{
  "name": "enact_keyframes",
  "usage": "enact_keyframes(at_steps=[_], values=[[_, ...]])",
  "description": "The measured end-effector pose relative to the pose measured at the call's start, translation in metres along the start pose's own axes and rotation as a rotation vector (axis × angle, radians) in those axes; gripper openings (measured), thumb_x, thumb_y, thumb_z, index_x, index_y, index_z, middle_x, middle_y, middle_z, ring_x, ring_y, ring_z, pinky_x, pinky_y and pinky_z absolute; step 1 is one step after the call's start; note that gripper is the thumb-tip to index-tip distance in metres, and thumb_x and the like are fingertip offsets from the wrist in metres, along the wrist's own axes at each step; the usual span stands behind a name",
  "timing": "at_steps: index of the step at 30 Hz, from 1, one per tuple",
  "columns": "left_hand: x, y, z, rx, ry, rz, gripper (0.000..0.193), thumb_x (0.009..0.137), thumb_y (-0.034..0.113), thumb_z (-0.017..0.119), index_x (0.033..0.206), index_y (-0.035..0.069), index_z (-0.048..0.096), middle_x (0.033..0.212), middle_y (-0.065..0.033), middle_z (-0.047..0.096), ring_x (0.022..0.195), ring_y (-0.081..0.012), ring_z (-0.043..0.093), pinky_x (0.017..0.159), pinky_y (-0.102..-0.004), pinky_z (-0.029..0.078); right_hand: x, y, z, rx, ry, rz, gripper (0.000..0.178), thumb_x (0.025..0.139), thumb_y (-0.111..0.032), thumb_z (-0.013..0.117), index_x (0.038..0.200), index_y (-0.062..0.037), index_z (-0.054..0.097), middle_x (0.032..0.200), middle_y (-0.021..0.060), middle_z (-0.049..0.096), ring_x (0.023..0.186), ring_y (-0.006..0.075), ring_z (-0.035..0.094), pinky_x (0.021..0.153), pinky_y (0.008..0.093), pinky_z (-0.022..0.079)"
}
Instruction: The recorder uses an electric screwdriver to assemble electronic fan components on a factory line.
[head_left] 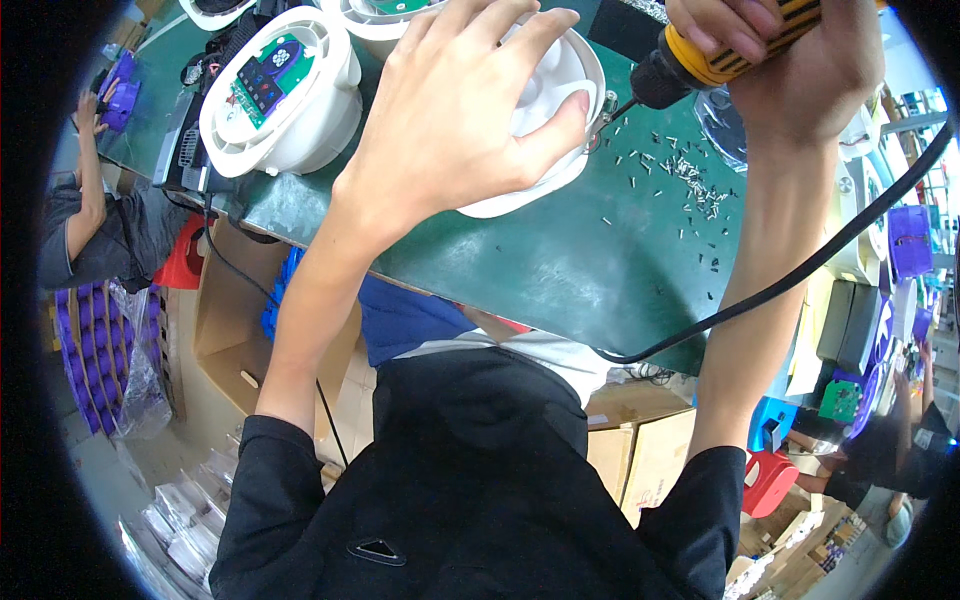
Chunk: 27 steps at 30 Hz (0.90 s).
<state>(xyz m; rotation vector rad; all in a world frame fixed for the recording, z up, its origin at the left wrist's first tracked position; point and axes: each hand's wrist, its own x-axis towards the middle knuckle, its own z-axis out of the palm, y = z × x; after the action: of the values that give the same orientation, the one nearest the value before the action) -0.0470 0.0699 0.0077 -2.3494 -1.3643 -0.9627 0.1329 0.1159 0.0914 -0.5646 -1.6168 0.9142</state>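
Note:
My left hand (pixel 460 110) lies over a round white plastic housing (pixel 590 75), its fingers spread and thumb stretched across the hollow inside. My right hand (pixel 790 70) is wrapped round a yellow and black power screwdriver (pixel 695 60). The driver's dark bit slants down to the right rim of the housing, next to a small metal part. Whether the tip sits in a screw is too small to tell. Left of my left hand, another white housing (pixel 335 110) stands tilted, with a green circuit board (pixel 275 80) in it.
Loose screws (pixel 690 180) lie scattered on the green table (pixel 540 250), right of the housing. A thick black cable (pixel 800 270) crosses my right forearm. Cardboard boxes (pixel 640 455) stand below the table edge. Another person (pixel 90 210) works at the far left beside purple parts.

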Motion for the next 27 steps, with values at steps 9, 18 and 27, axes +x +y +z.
enact_keyframes(at_steps=[9,18,27], values=[[-0.001,0.012,0.001,0.068,-0.008,-0.093,0.05,0.092,0.039,0.067,0.132,0.007,0.064,0.133,-0.0205,0.062,0.125,-0.0379,0.057,0.108,-0.048,0.043,0.012,-0.008,-0.016,-0.063,0.17,-0.104,0.034,0.101,-0.041,0.063,0.094,-0.0076,0.057,0.05,-0.0052,0.044,0.036,0.0061,0.044,0.036,0.0213,0.042],[-0.003,0.006,0.0,0.054,-0.016,-0.076,0.049,0.093,0.037,0.068,0.132,0.009,0.064,0.134,-0.0201,0.062,0.125,-0.0379,0.056,0.108,-0.0481,0.043,0.012,0.009,-0.002,0.149,-0.045,0.04,0.037,0.099,-0.044,0.066,0.094,-0.0081,0.059,0.052,-0.0041,0.047,0.037,0.0069,0.045,0.039,0.0217,0.042],[-0.004,0.007,0.0,0.072,-0.003,-0.079,0.048,0.092,0.036,0.068,0.132,0.01,0.064,0.134,-0.0194,0.062,0.124,-0.0377,0.057,0.107,-0.0477,0.044,0.02,0.024,-0.003,0.12,-0.006,-0.028,0.039,0.1,-0.046,0.062,0.094,-0.0081,0.059,0.05,-0.0045,0.045,0.035,0.0071,0.044,0.037,0.022,0.043]])
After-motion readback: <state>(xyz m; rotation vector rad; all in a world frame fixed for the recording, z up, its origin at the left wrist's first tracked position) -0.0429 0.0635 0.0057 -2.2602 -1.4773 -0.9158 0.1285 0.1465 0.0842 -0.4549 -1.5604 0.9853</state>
